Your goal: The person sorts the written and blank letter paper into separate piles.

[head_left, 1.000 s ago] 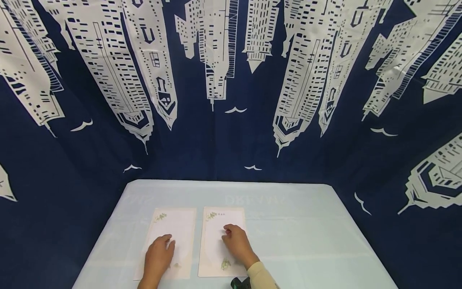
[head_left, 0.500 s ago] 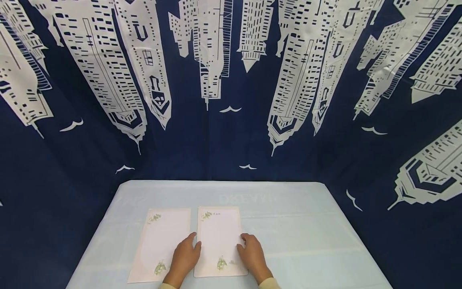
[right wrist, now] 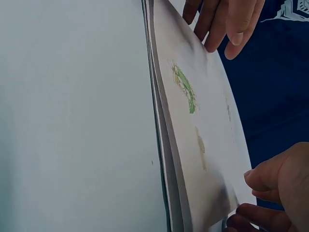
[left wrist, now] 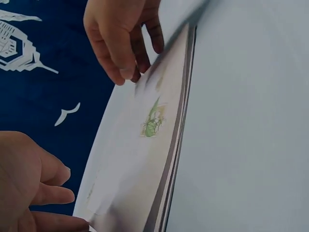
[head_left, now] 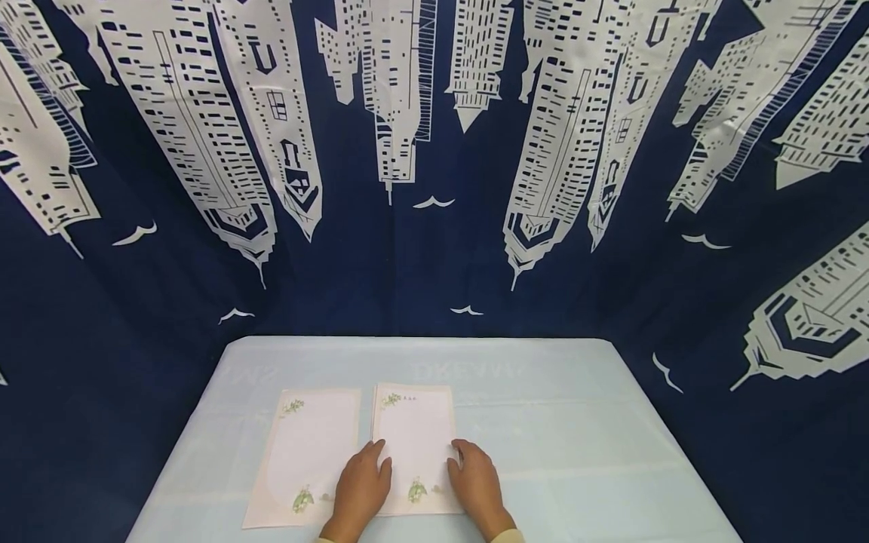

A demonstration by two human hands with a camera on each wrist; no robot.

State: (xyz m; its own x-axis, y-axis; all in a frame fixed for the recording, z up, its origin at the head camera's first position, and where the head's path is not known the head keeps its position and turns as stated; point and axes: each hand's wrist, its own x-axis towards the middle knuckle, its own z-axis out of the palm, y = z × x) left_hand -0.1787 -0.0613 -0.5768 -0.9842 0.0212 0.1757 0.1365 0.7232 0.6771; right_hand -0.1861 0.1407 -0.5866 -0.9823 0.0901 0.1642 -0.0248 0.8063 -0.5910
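Observation:
A small stack of pale pink-edged stationery sheets [head_left: 416, 437], printed with green plants, lies between my two hands. My left hand [head_left: 361, 486] is at the stack's left edge, its fingers extended and the fingertips right at the paper. On the opposite side, my right hand [head_left: 477, 483] touches the right edge with fingers and thumb slightly spread. The wrist views show several layers at the stack's near edge [left wrist: 166, 193], with small gaps between them. The top sheet sits slightly offset from those underneath at the upper left.
Another matching sheet [head_left: 308, 445] lies to the left, its lower right partly behind my left hand. Both lie on a table with a pale cover [head_left: 563, 422]. A dark blue curtain [head_left: 400, 264] with white buildings hangs behind the table.
My hands have gone from above the two papers to either side of the right-hand stack. The left hand has since shifted slightly right, and lower layers now show at the stack's left edge.

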